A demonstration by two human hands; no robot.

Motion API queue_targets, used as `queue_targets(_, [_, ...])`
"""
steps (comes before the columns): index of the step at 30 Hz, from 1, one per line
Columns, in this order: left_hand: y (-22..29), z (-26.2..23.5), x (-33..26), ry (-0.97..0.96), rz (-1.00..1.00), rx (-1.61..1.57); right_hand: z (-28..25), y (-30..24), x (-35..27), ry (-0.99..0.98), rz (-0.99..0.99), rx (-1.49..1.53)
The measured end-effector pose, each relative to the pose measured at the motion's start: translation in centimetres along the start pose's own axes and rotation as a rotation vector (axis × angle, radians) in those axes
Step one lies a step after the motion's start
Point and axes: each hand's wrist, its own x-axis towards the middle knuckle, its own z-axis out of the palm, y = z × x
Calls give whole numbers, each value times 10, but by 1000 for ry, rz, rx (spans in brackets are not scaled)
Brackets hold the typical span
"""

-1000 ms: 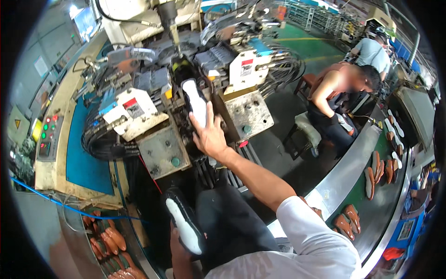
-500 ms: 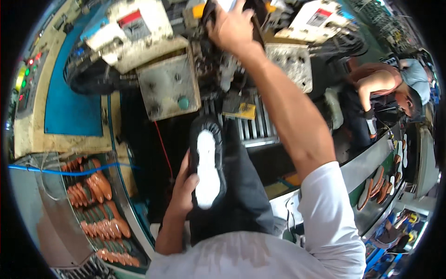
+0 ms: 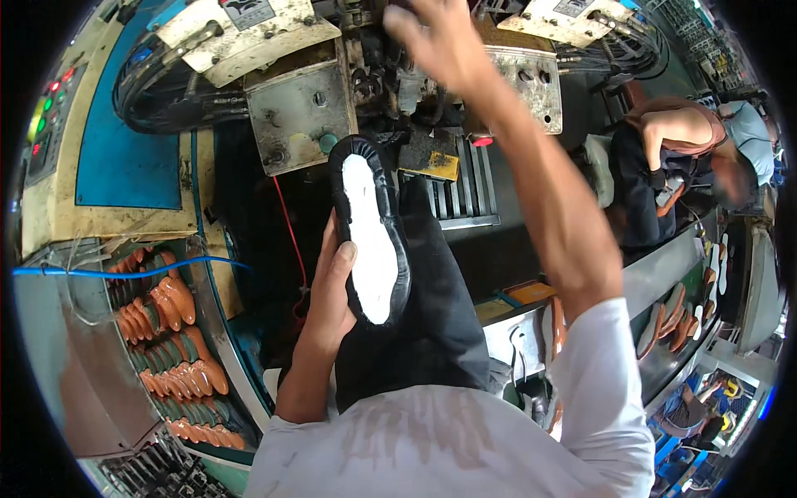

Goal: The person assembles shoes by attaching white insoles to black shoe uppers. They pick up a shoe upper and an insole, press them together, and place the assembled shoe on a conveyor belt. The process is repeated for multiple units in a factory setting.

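Observation:
In my left hand (image 3: 334,278) is a black shoe upper (image 3: 400,249) with a long white sole-shaped piece (image 3: 370,236) along its upturned underside. My thumb presses on the edge of the white piece, and the fingers wrap round the side. The toe points away from me, above my dark trousers. My right arm stretches far forward, and my right hand (image 3: 448,50) is over the middle of a greasy machine (image 3: 408,87). Its fingers look spread, though they are blurred and partly cut off by the top edge; nothing shows in them.
Metal control boxes (image 3: 295,120) flank the machine's middle. A slatted metal rack (image 3: 469,199) lies below it. At left, a trough (image 3: 217,319) holds rows of orange and green shoe lasts (image 3: 199,365). A person (image 3: 681,137) sits at right by a conveyor (image 3: 656,274) with soles.
The view has shifted, so the machine sits higher. My right hand has come away from a black item with white on it, now out of view. The held shoe upper has moved slightly forward.

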Motion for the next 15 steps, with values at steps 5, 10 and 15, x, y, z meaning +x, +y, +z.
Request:
queue_targets(5, [-13,3,-26,-79,-39,149,-4,-73,-204,-392,790,1301])
queue_targets(10, [-38,16,-64,-21,-69,409,-14,-89,-270,-203,889,1311])
queue_targets(15, [-77,-2,-97,-14,114,972,-87,-34,-382,-230,752,581])
